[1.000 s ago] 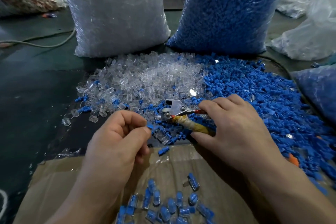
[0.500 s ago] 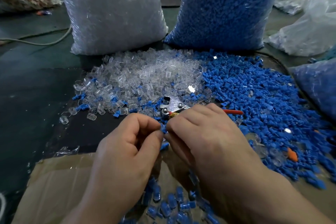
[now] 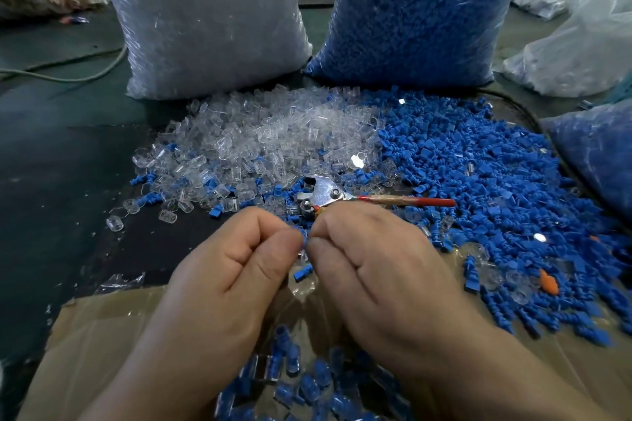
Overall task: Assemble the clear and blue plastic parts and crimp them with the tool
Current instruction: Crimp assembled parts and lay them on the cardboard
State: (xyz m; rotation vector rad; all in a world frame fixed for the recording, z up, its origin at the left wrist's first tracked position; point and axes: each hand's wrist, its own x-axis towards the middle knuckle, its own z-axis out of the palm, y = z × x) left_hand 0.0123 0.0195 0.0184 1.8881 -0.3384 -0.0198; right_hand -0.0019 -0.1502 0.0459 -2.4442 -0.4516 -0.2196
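Looking down through the head camera, I see both hands drawn together in the middle of the view, with the forearms rising from the bottom edge and the backs of the hands towards me. The left hand (image 3: 236, 270) is curled, its thumb pressed to the forefinger, and its fingers pinch a small blue part (image 3: 303, 238) at their tips. The right hand (image 3: 383, 270) meets it from the other side with its fingers curled as well, thumb and forefinger nipping the same piece. The fingertips cover most of it, so I cannot tell whether a clear part is already on it.

Just beyond the right knuckles the crimping tool (image 3: 326, 195) lies on the loose parts, metal head to the left and red handle pointing right. Its second handle runs under the right hand, and I cannot tell whether it is gripped.

Behind the tool lie the clear parts (image 3: 266, 137) and, to the right, the blue parts (image 3: 496, 181). Assembled pieces (image 3: 290, 383) lie on the cardboard (image 3: 102, 335) beneath the wrists.
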